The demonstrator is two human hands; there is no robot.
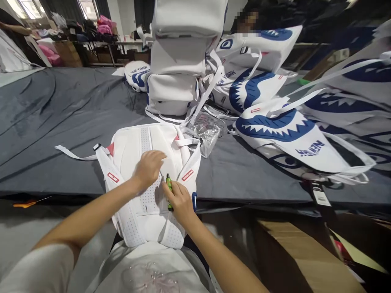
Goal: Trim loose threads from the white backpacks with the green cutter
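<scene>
A white backpack point(125, 150) lies with its padded back panel and shoulder straps facing up, partly on the table and partly against my lap. My right hand point(181, 203) is closed around a green marker-like stick point(169, 191) with black ends, held upright over the panel's right side. Just left of it, my left hand point(150, 169) is over the middle of the panel, its fingers bent and pressed together. Whatever is in those fingers, if anything, is hidden. Red labels show on both straps, the right one point(187, 175) close to my right hand.
Stacked white backpacks point(174, 93) stand behind on the grey-covered table point(76, 106). Blue shark-mouth backpacks point(275, 126) pile up at the right. A clear plastic bag point(207, 132) lies near the panel's top. Below the table edge are orange-handled scissors point(25, 204) and cardboard point(305, 252).
</scene>
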